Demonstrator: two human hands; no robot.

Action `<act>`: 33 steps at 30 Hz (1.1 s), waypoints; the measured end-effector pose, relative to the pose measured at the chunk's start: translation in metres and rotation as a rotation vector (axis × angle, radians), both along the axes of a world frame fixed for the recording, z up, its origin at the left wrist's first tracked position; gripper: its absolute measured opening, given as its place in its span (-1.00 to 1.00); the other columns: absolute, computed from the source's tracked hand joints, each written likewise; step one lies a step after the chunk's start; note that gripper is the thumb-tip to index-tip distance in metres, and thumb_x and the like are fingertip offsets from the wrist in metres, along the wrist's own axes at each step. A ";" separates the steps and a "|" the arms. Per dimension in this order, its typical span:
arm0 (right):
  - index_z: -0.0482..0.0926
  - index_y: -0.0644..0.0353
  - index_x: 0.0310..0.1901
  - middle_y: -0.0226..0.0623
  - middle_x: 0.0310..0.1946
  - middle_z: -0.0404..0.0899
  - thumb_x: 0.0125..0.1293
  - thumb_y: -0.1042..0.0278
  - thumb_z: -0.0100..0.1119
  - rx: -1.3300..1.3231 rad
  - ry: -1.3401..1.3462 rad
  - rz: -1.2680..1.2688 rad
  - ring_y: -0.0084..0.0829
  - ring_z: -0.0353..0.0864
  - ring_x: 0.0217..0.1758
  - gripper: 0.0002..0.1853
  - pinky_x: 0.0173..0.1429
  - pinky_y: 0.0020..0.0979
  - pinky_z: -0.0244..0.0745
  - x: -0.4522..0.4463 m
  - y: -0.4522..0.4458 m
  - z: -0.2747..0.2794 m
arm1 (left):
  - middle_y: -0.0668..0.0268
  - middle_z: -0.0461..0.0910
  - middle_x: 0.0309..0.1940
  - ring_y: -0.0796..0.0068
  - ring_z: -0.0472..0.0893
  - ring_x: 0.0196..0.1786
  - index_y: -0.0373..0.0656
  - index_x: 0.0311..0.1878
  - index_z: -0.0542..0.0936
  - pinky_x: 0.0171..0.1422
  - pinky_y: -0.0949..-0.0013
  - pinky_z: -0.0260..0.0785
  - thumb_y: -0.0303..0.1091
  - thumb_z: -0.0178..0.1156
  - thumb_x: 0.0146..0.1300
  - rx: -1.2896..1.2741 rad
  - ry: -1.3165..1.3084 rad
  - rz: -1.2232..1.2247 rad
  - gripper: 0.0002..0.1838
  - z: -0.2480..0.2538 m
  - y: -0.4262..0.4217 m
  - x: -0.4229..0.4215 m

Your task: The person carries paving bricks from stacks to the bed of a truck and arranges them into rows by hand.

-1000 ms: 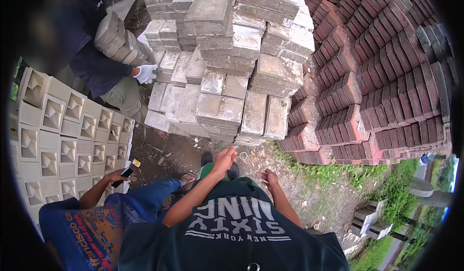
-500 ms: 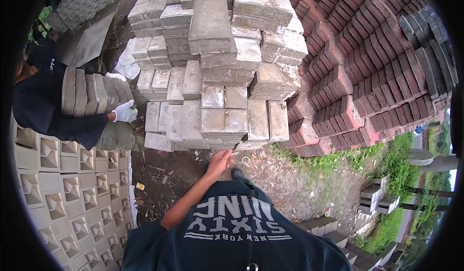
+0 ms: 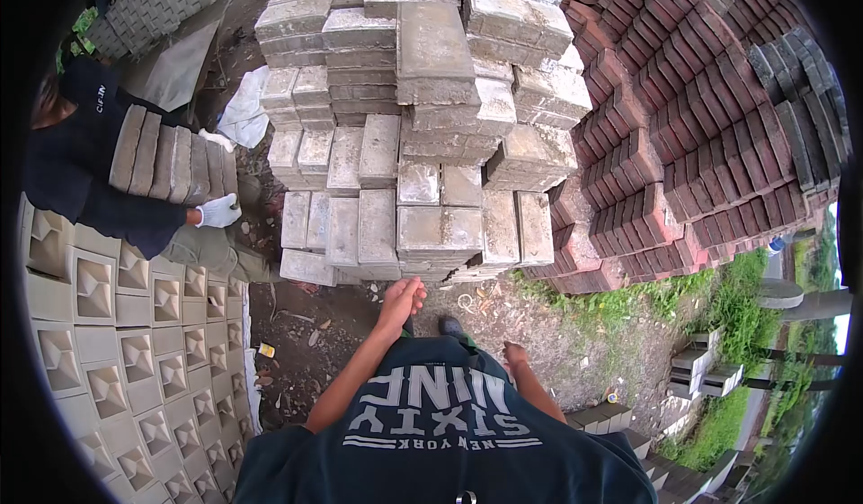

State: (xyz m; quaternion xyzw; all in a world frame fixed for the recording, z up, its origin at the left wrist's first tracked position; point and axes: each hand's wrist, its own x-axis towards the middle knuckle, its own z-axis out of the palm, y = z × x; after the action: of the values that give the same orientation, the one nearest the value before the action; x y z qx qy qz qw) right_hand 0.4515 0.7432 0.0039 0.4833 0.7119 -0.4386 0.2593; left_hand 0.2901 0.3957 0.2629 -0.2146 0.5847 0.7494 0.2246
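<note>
In front of my body, just below the near edge of a tall stack of grey paving blocks point(image 3: 440, 228), hovers my left hand point(image 3: 402, 304). Its fingers are curled in and I see nothing in them. My right hand point(image 3: 515, 353) is low beside my dark printed shirt point(image 3: 440, 405), over the dirt. Only a small part of it shows, so its fingers cannot be made out. Neither hand visibly grips a block. One long grey block point(image 3: 435, 45) lies on the stack's upper middle, jutting toward me.
At the left, a person point(image 3: 72, 162) in white gloves carries a row of grey blocks point(image 3: 166, 158). Pale patterned blocks point(image 3: 135, 351) fill the lower left. Red paving blocks point(image 3: 710, 144) rise in tiers at the right. Grass point(image 3: 629, 294) grows along their foot.
My right hand has come into view beside my shirt. My left hand's fingers have turned slightly near the stack. The stack has shifted right in view; the person's carried blocks appear slightly further left.
</note>
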 end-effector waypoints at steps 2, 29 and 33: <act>0.56 0.16 -0.15 -0.40 -0.39 0.58 0.25 -0.01 0.07 -0.007 -0.018 0.003 -0.46 0.46 -0.39 -0.62 -0.25 -0.23 0.41 -0.003 -0.010 0.009 | 0.42 0.55 -0.42 0.72 0.46 -0.46 -0.12 -0.24 0.52 -0.41 0.61 0.27 -0.06 0.05 0.36 -0.002 -0.017 -0.006 -0.70 0.000 -0.003 -0.001; 0.60 0.32 -0.09 -0.06 -0.18 0.61 0.15 0.08 0.11 0.085 -0.025 0.111 -0.21 0.56 -0.09 -0.54 0.03 -0.27 0.40 -0.007 -0.039 0.006 | 0.40 0.57 -0.30 0.69 0.48 -0.35 -0.17 -0.09 0.51 -0.32 0.59 0.29 -0.03 0.02 0.36 -0.076 -0.048 -0.109 -0.63 -0.024 -0.028 0.022; 0.55 0.07 -0.34 -0.49 -0.52 0.49 0.18 0.16 0.10 -0.071 0.014 -0.090 -0.56 0.39 -0.49 -0.82 -0.40 -0.33 0.29 -0.020 -0.038 0.040 | 0.35 0.59 -0.25 0.66 0.50 -0.32 -0.22 -0.03 0.49 -0.28 0.57 0.31 -0.04 0.05 0.35 -0.090 0.025 -0.152 -0.60 -0.010 -0.022 0.017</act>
State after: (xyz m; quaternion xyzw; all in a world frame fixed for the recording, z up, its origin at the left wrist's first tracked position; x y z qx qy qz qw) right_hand 0.4316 0.7055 0.0438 0.5022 0.6753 -0.4780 0.2514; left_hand 0.3073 0.3732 0.2525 -0.1702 0.6352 0.7056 0.2638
